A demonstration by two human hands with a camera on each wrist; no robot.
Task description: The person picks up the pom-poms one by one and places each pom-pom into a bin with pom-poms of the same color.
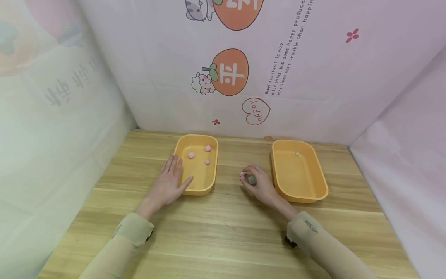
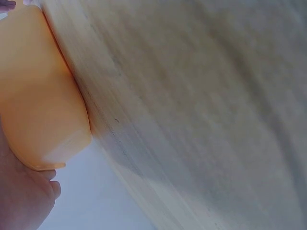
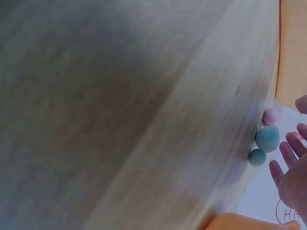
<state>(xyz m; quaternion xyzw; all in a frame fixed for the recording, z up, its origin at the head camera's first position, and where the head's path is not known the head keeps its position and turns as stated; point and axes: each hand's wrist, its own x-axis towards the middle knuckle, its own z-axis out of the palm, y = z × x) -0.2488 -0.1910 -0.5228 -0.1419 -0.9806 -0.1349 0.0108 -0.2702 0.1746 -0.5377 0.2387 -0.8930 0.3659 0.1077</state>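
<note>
My left hand (image 1: 168, 186) lies with spread fingers over the near left edge of an orange-yellow tray (image 1: 214, 170). Inside that tray are three pink balls, one of them a larger ball (image 1: 191, 155). In the left wrist view, part of the left hand (image 2: 24, 194) touches the tray's rim. My right hand (image 1: 259, 185) hovers beside a small pink ball (image 1: 242, 174) and a green ball (image 1: 252, 180). The right wrist view shows its loose fingers (image 3: 289, 154) apart from a pink ball (image 3: 270, 116), a larger green ball (image 3: 267, 138) and a smaller green ball (image 3: 257, 157) on the table.
A second orange-yellow tray (image 1: 322, 182) stands right of the right hand, with a small pale ball (image 1: 297, 154) inside. The wooden table (image 1: 223, 232) meets a printed white cloth (image 1: 156, 97) at the back. More white cloth hangs at both sides.
</note>
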